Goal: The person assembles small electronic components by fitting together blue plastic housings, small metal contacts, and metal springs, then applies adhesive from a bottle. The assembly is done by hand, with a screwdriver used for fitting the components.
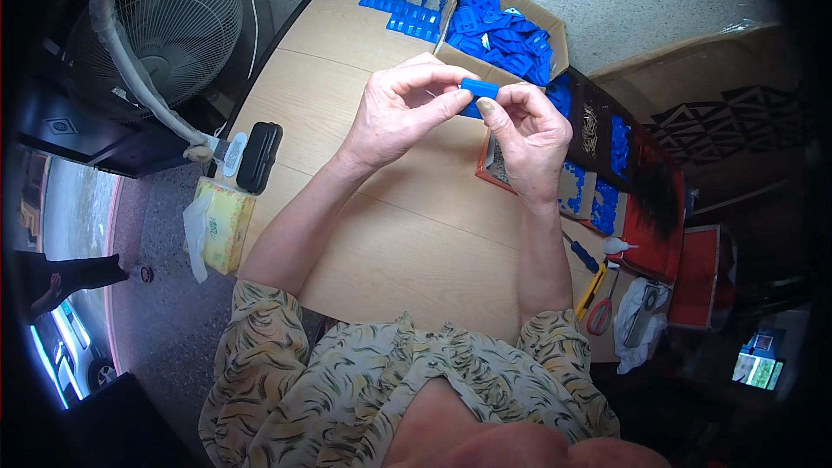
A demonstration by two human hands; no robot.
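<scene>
Left hand (pixel 399 113): pinches blue clip (pixel 478 89) from its left.
Right hand (pixel 527 130): fingertips pinch the clip's right end.
Box (pixel 555 30): blue clips, behind hands.

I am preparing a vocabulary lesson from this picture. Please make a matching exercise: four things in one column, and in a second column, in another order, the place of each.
Things:
1. small blue plastic part
2. cardboard box of blue parts
3. black case
4. scissors with red handles

Places:
A. at the table's left edge, above the tissue box
B. at the far end of the table
C. between the fingertips of the left hand and right hand
D. at the table's right edge, near the yellow knife

Pairs: 1-C, 2-B, 3-A, 4-D
</scene>
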